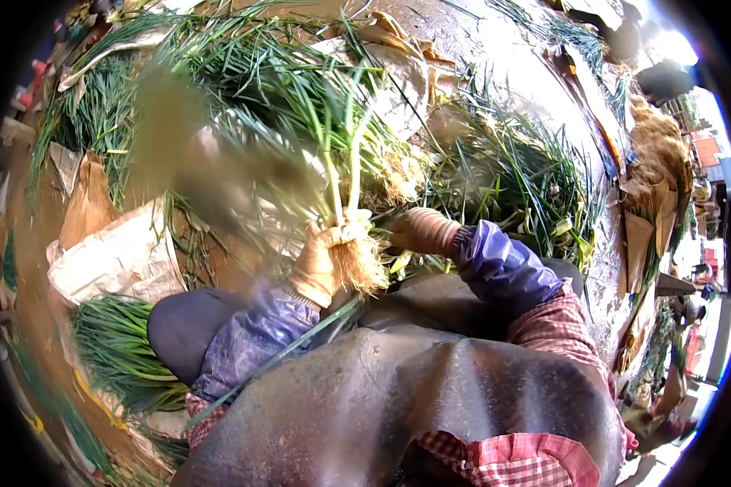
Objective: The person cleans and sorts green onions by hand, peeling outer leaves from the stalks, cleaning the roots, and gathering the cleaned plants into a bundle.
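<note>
My left hand (320, 261), in a tan glove, is wrapped around a bunch of green onions (345, 174) near its root end. Pale stalks rise from the grip, and the stringy roots (359, 264) hang below it. Just right of those roots is my right hand (424, 231), also gloved, with its fingers curled; what they hold, if anything, is hidden. Behind both hands lies a large heap of green onions (252, 73), some with roots toward me. Loose leaves and trimmings (536, 174) are piled beyond my right forearm.
A dark apron (398, 398) covers my lap. Left of me are a pale paper sheet (126, 260) and another bundle of green onions (126, 349) by my knee. Wet ground (577, 105) stretches along the right. A brownish blur on the lens hides part of the upper left.
</note>
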